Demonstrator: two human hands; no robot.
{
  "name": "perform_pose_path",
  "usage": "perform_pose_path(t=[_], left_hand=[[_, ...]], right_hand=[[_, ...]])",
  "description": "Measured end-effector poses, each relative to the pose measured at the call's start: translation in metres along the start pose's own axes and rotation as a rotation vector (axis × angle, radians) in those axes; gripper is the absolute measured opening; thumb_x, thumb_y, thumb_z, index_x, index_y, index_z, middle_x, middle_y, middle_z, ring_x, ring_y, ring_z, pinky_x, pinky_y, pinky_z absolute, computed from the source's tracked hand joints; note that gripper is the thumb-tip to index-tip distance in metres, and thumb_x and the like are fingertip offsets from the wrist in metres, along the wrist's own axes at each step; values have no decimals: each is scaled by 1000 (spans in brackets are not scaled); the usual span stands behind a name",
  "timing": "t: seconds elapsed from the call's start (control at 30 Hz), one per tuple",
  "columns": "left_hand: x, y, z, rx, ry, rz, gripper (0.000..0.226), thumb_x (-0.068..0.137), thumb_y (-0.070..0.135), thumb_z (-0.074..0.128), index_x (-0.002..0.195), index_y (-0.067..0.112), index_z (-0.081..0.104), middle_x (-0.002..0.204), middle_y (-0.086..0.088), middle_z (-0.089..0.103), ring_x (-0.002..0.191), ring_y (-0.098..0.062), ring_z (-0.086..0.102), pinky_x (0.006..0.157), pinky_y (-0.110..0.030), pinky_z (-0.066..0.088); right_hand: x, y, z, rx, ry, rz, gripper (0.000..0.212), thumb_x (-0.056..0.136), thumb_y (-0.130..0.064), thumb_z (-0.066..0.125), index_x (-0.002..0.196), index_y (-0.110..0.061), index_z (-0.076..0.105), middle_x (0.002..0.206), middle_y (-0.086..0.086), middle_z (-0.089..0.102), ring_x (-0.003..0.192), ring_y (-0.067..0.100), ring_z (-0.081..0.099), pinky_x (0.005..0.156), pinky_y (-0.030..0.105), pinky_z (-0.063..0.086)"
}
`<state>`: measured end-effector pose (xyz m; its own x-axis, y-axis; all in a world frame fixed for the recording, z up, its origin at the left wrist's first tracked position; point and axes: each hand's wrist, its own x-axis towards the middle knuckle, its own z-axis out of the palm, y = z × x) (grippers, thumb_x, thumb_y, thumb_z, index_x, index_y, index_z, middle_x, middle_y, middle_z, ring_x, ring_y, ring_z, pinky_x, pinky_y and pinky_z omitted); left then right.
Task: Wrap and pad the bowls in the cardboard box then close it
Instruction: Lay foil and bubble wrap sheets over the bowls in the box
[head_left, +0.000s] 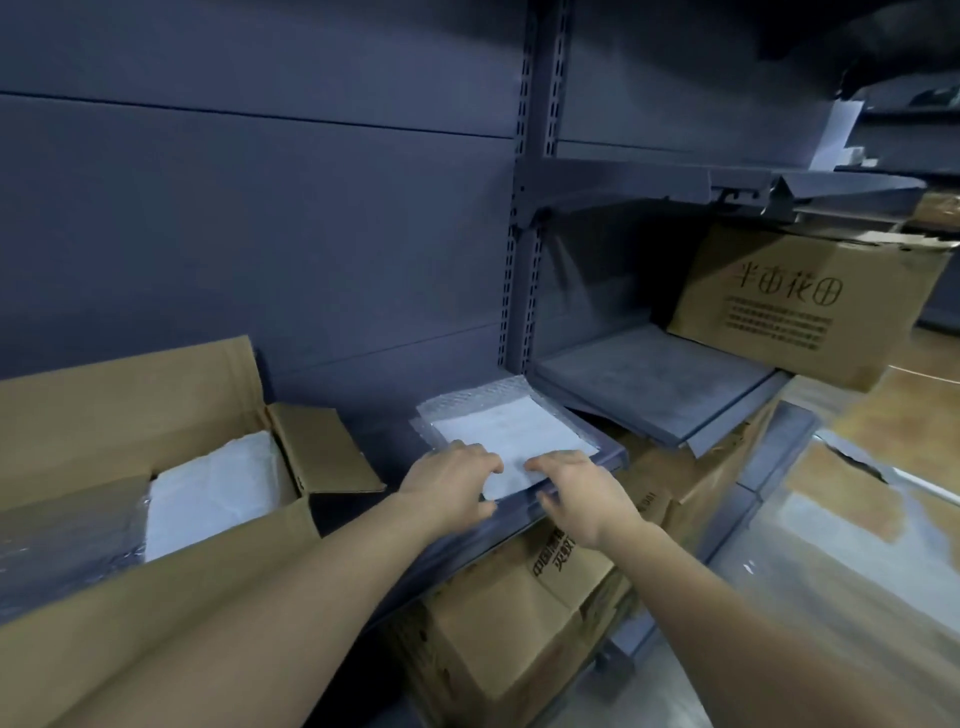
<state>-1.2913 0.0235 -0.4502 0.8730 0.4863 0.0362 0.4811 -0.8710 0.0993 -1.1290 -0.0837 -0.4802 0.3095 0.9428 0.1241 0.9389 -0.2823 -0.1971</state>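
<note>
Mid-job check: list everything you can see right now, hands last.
open cardboard box: 1, brown, left on the shelf, flaps up
white padding: 1, white, inside the open cardboard box
white sheets: 1 stack, white, mid-shelf
bubble wrap: 1, clear, under the white sheets
printed box: 1, brown, far right
lower boxes: at least 2, brown, below the shelf
shelf: 1, grey
bowls: none visible
left hand, right hand: both gripping the sheets' near edge
</note>
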Motion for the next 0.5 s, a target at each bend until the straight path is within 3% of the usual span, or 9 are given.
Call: perform_pose_path(t=[0.2,0.27,0.37,0.5], left_hand=[[13,-1,19,18,-19,19,36,99,22,48,135,24,53,136,2,55,123,-22,48,95,-36,41],[14,-3,20,7,14,23,25,99,20,46,119,23,62,125,1,61,114,-24,53,87,-35,41],[14,-4,16,-9,55,6,17,98,17,44,94,22,60,103,-2,65,97,-27,59,75,-34,41],[12,0,10,-17,162,2,24,99,20,43,115,21,61,111,-2,65,104,-24,58,82,-36,44]], right_hand=[[12,7,24,3,107,-116,46,95,-16,50,140,-25,49,146,-9,47,143,13,30,112,29,25],[14,7,27,-7,132,-132,43,94,-16,50,137,-25,53,142,-8,51,140,14,35,113,28,24],[16,6,28,8,175,-121,37,94,-14,52,129,-22,61,134,-4,60,131,19,47,110,31,30],[15,3,25,1,266,-110,29,90,-11,57,115,-19,70,114,1,71,112,24,61,99,32,42]])
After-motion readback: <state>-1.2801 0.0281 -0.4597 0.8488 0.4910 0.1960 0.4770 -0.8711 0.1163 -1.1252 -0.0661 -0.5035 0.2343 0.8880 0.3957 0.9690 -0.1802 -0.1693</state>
